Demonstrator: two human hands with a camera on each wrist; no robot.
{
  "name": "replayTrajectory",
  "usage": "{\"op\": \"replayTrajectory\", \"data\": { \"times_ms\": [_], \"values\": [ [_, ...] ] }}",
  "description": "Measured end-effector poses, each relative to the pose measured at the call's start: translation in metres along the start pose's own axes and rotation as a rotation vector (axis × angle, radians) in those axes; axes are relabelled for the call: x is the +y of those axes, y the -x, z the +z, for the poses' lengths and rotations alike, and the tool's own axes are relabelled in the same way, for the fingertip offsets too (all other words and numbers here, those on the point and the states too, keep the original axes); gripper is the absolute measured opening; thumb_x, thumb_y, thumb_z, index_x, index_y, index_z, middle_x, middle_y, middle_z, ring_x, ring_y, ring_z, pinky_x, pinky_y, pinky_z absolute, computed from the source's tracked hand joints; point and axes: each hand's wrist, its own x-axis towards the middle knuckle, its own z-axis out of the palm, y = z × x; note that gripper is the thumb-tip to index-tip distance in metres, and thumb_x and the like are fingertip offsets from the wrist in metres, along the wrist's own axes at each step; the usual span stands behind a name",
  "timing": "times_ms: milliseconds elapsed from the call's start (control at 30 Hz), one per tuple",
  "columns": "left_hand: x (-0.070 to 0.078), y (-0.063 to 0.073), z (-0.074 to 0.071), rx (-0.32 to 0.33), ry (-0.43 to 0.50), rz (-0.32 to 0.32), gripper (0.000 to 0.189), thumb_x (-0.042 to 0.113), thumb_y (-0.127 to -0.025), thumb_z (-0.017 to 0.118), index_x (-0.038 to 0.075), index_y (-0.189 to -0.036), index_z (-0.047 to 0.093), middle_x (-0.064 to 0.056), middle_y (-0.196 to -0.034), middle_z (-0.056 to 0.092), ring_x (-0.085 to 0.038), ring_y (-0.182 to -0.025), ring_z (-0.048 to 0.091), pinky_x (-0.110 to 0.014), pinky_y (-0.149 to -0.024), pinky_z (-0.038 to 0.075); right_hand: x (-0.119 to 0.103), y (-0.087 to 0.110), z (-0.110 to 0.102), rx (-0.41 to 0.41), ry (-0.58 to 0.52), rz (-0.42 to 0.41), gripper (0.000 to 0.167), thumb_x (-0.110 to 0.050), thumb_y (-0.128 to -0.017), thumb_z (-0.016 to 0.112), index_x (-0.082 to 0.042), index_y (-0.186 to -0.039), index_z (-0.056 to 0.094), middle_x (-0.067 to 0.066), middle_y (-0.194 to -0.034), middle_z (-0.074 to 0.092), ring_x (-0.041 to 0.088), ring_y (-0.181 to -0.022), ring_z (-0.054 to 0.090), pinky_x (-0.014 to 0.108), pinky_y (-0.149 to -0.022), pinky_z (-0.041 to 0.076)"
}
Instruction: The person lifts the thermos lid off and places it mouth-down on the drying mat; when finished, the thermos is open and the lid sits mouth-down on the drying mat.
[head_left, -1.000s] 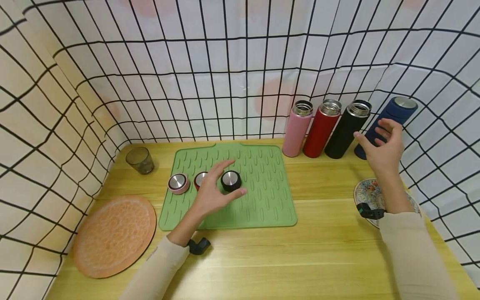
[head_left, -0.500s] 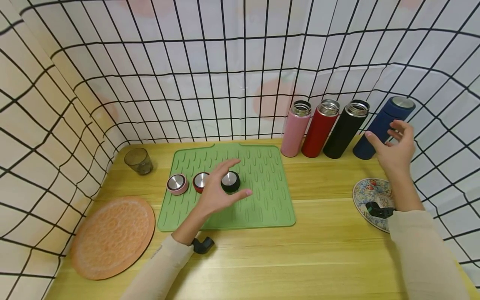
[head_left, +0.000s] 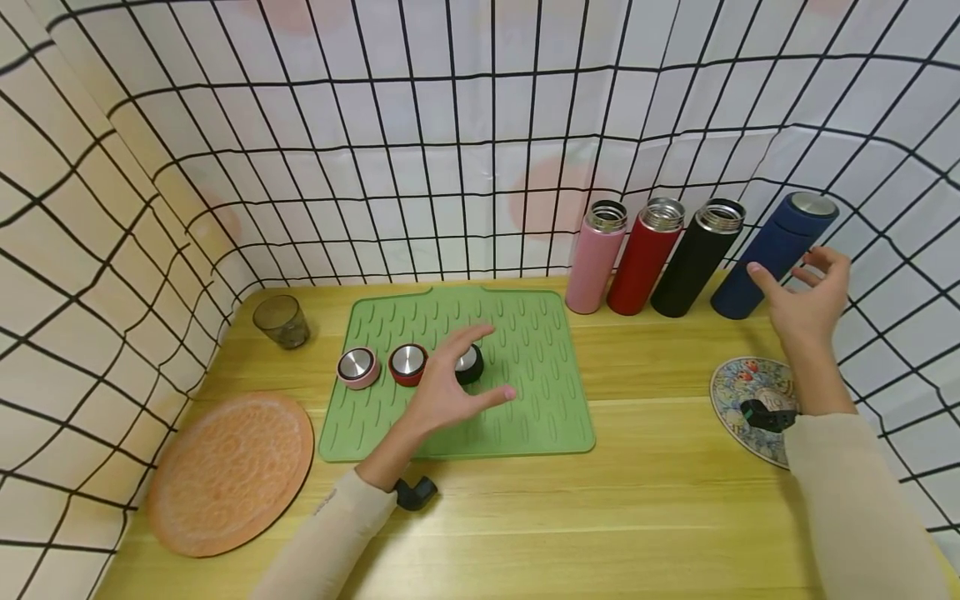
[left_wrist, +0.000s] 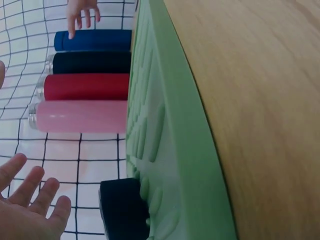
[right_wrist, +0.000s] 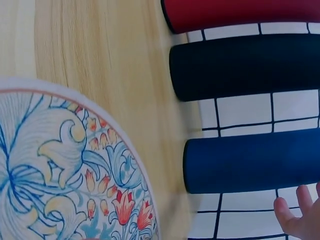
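Note:
My left hand (head_left: 447,390) hovers over the green ribbed mat (head_left: 525,392) with thumb and fingers spread, holding nothing. It partly hides the black lid (head_left: 470,364); in the left wrist view its fingers stand apart from that lid (left_wrist: 124,209). A red lid (head_left: 408,364) and a pink lid (head_left: 357,367) lie to its left. My right hand (head_left: 810,307), fingers loosely bent and holding nothing, is beside the capped navy thermos (head_left: 767,262). In the right wrist view, fingertips (right_wrist: 285,212) show close to the navy thermos (right_wrist: 250,162); contact is unclear.
Uncapped pink (head_left: 595,267), red (head_left: 643,265) and black (head_left: 693,268) thermoses stand left of the navy one. A patterned round plate (head_left: 738,392) lies below my right hand. At left are a tinted glass (head_left: 282,323) and an orange round mat (head_left: 232,475). Black wire mesh (head_left: 420,183) encloses the table.
My right hand has shifted right, from in front of the navy thermos to its side. My left hand has drifted slightly right, uncovering the red lid and covering part of the black one.

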Motion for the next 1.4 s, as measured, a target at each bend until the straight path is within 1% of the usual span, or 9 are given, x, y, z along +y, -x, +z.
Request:
{"op": "replayTrajectory", "data": {
  "times_ms": [200,333,467,600,733,1000,1167,1267,1400],
  "values": [
    [0.003,0.0,0.004,-0.024,-0.005,-0.004,0.089,0.056,-0.074,0.087,0.039,-0.151,0.047,0.01,-0.159,0.045,-0.022,-0.151,0.037,-0.061,-0.118,0.035,0.01,-0.009,-0.001,-0.03,0.021,0.053,0.085,-0.05,-0.086,0.079,-0.034,-0.154,0.03,-0.011,-0.158,0.035,0.005,-0.134,0.042,0.024,-0.1,0.041],
    [0.003,-0.002,0.006,-0.031,-0.008,0.013,0.089,0.055,-0.073,0.087,0.038,-0.152,0.047,0.008,-0.159,0.046,-0.023,-0.15,0.039,-0.06,-0.119,0.035,0.015,-0.015,0.001,-0.08,0.018,0.085,0.091,-0.052,-0.086,0.077,-0.038,-0.158,0.023,-0.011,-0.164,0.028,0.013,-0.146,0.037,0.03,-0.114,0.039],
    [0.004,-0.002,0.007,-0.033,-0.005,0.026,0.09,0.055,-0.073,0.088,0.037,-0.151,0.048,0.007,-0.158,0.046,-0.022,-0.15,0.04,-0.059,-0.119,0.036,0.018,-0.021,0.002,-0.139,-0.001,0.097,0.096,-0.051,-0.089,0.075,-0.041,-0.162,0.014,-0.007,-0.171,0.018,0.019,-0.157,0.026,0.038,-0.127,0.029],
    [0.007,-0.001,0.008,-0.035,-0.007,0.028,0.09,0.058,-0.073,0.087,0.04,-0.151,0.047,0.01,-0.157,0.047,-0.02,-0.148,0.042,-0.059,-0.118,0.037,0.021,-0.027,0.005,-0.189,-0.029,0.084,0.098,-0.049,-0.092,0.072,-0.04,-0.164,0.007,-0.009,-0.173,0.009,0.022,-0.16,0.015,0.041,-0.13,0.019],
    [0.01,0.001,0.01,-0.047,-0.017,0.029,0.091,0.069,-0.073,0.082,0.045,-0.152,0.045,0.012,-0.158,0.045,-0.022,-0.149,0.041,-0.061,-0.117,0.037,0.026,-0.032,0.009,-0.227,-0.066,0.064,0.094,-0.045,-0.095,0.07,-0.037,-0.164,0.006,-0.01,-0.173,0.008,0.018,-0.161,0.01,0.039,-0.131,0.014],
    [0.013,0.002,0.013,-0.055,-0.022,0.066,0.092,0.083,-0.073,0.071,0.044,-0.152,0.045,0.005,-0.16,0.045,-0.029,-0.149,0.04,-0.066,-0.115,0.035,0.028,-0.031,0.004,-0.159,-0.002,0.092,0.079,-0.048,-0.096,0.067,-0.037,-0.161,0.023,-0.005,-0.168,0.029,0.015,-0.153,0.032,0.037,-0.127,0.028],
    [0.016,0.001,0.013,-0.068,-0.032,0.071,0.094,0.085,-0.072,0.069,0.045,-0.153,0.043,0.01,-0.16,0.043,-0.028,-0.149,0.04,-0.065,-0.115,0.036,0.02,-0.012,-0.003,-0.076,-0.118,0.053,0.075,-0.038,-0.093,0.075,-0.037,-0.155,0.033,-0.014,-0.147,0.04,0.007,-0.132,0.047,0.032,-0.119,0.038],
    [0.019,0.002,0.012,-0.076,-0.03,0.071,0.094,0.084,-0.072,0.071,0.046,-0.153,0.043,0.01,-0.16,0.043,-0.026,-0.148,0.04,-0.064,-0.115,0.037,0.009,0.006,-0.007,-0.03,-0.273,-0.035,0.075,-0.023,-0.089,0.081,-0.032,-0.151,0.039,-0.012,-0.138,0.045,0.006,-0.121,0.052,0.032,-0.116,0.041],
    [0.024,0.002,0.01,-0.083,-0.024,0.078,0.095,0.082,-0.072,0.073,0.045,-0.153,0.043,0.01,-0.16,0.043,-0.023,-0.148,0.04,-0.063,-0.115,0.037,-0.005,0.033,-0.008,-0.028,-0.497,-0.198,0.079,-0.004,-0.079,0.086,-0.02,-0.146,0.046,0.001,-0.137,0.057,0.016,-0.12,0.06,0.029,-0.109,0.048]
  ]
}}
